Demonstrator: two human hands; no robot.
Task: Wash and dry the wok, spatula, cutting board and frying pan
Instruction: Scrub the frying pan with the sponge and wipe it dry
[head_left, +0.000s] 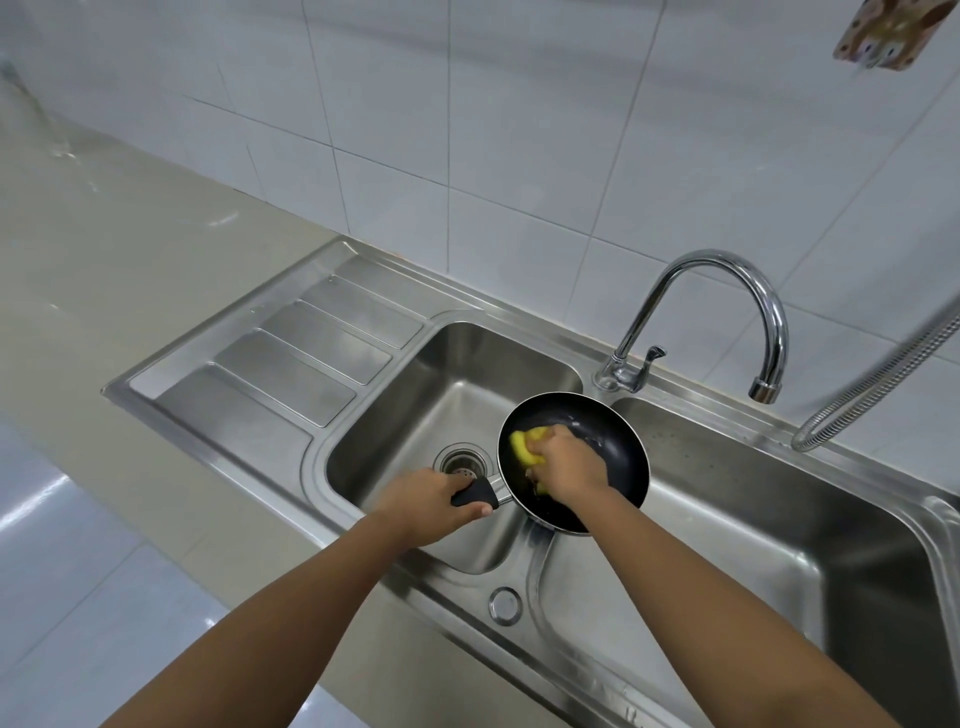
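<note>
Black frying pan (618, 467) over the sink divider (527, 548), 3 o'clock of the drain (464, 464) | left hand (423, 501) curled round its handle (475, 493) | right hand (569, 460) gripping yellow sponge (522, 448) against pan floor | step: I'm scrubbing | next, I reckon: rinse under faucet (727, 291) at 1 o'clock.

One head-worn view (wide-angle, lines bowing near the edges) looks forward and steeply down from close above the sink (779, 525), on its front side. The left hand (426, 501) and right hand (569, 462) reach in from below; the tiled wall (519, 130) behind the sink fills the top.
</note>
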